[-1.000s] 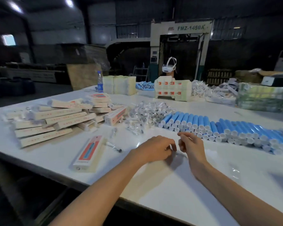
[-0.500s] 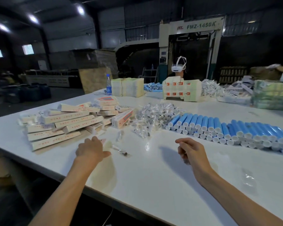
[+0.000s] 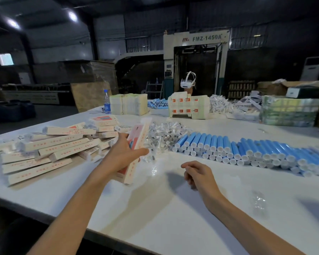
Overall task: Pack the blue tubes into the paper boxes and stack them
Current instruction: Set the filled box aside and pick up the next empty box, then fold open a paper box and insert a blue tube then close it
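My left hand grips a long paper box with a red and blue front, lifted off the white table and tilted nearly upright. My right hand hovers just above the table to the right, fingers loosely curled, holding nothing. A long stacked row of blue tubes with white caps lies at the right, beyond my right hand. A pile of packed paper boxes lies at the left.
A heap of small clear-wrapped parts sits between the boxes and tubes. At the far side stand flat carton stacks, a water bottle, wrapped bundles and a person wearing a white headset. A clear wrapper lies near right.
My left hand moved left from my right hand, took the paper box off the table and raised it. My right hand stayed roughly in place.
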Demonstrator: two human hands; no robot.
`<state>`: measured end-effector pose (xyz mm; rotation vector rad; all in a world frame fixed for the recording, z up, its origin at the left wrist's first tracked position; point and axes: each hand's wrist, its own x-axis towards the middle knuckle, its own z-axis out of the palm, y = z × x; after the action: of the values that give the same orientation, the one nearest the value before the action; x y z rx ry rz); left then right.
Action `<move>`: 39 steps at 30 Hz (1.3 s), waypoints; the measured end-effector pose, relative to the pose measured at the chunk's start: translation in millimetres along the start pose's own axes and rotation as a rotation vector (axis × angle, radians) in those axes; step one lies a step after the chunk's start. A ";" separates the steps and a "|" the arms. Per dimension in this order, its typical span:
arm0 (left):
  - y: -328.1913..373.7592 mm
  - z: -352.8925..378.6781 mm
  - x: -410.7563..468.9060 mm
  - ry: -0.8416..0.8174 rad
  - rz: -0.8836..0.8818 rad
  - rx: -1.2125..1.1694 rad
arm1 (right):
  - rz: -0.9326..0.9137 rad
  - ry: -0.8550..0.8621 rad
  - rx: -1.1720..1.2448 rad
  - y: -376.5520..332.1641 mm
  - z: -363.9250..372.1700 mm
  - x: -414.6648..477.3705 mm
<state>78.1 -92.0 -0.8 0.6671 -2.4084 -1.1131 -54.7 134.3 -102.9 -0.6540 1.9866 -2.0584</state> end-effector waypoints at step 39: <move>8.4 148.1 38.3 -0.328 0.247 -0.673 | 0.122 0.412 -0.876 -72.6 -110.2 150.3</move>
<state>-34.5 -21.6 -77.2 -0.0363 -2.0583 -1.8836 -225.2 171.4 -5.2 -0.2073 3.0846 -1.2398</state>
